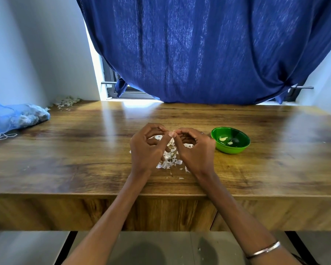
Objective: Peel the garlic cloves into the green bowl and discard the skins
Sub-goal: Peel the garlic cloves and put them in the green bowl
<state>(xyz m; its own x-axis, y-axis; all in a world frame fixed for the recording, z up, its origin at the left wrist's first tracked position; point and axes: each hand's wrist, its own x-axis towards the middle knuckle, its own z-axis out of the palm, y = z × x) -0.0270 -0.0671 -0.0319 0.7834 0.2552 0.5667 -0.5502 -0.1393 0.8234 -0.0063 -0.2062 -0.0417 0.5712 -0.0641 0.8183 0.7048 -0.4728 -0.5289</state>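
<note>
Hands: left hand (147, 148) and right hand (196, 150) curl fingertips together, pinching a garlic clove (172, 133) above the skins (169, 159).
Table edge: near, bare wood (84, 165) either side.
Green bowl (230, 140): right of hands, two peeled cloves (223, 139) inside.
Blue net bag (17, 117): far left.

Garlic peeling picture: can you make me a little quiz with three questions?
1. True or false: the green bowl already has peeled cloves in it.
2. Where is the pile of skins? A) inside the bowl B) on the table under the hands C) on the floor
3. Fill in: the left hand and right hand pinch a small ____ between their fingertips.

Key: 1 true; 2 B; 3 clove.
</note>
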